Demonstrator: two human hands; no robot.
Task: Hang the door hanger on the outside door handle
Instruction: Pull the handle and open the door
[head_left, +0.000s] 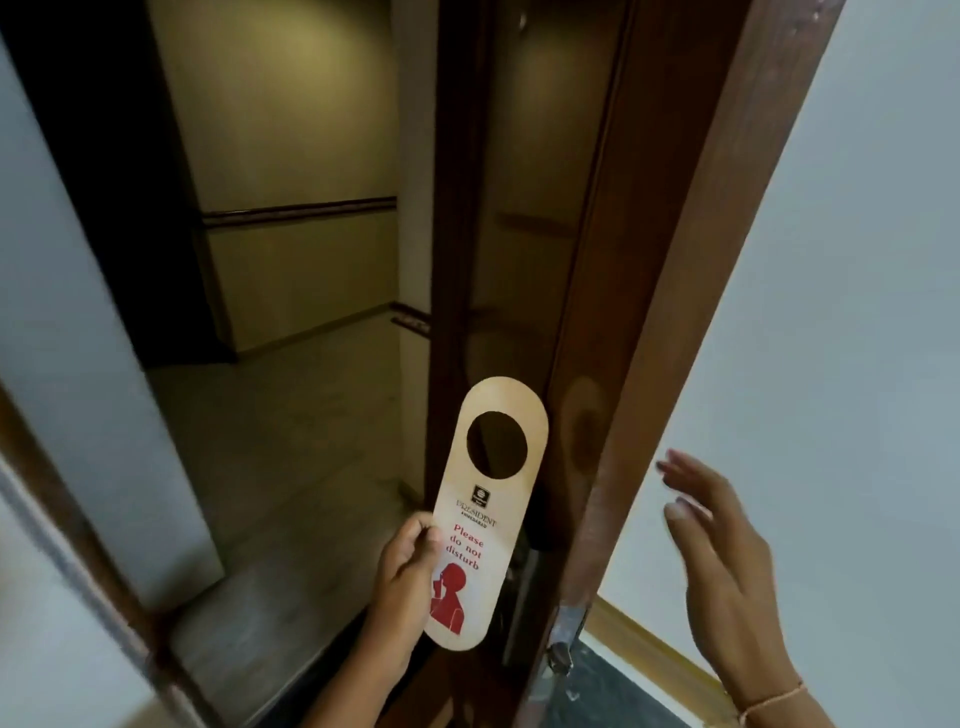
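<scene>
The door hanger (483, 519) is being held upright by its lower left edge in the left hand (410, 566), in front of the brown door's (623, 312) edge. The right hand (722, 561) is being kept open, holding nothing.

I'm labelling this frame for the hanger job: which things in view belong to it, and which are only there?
Job: door hanger, held by left hand; open door; right hand, free beside it.
Only there: corridor floor, wall rail, white wall.

Left hand (408, 564) grips the door hanger (480, 512) upright before the door edge (613, 312); right hand (722, 561) spread, empty.
</scene>
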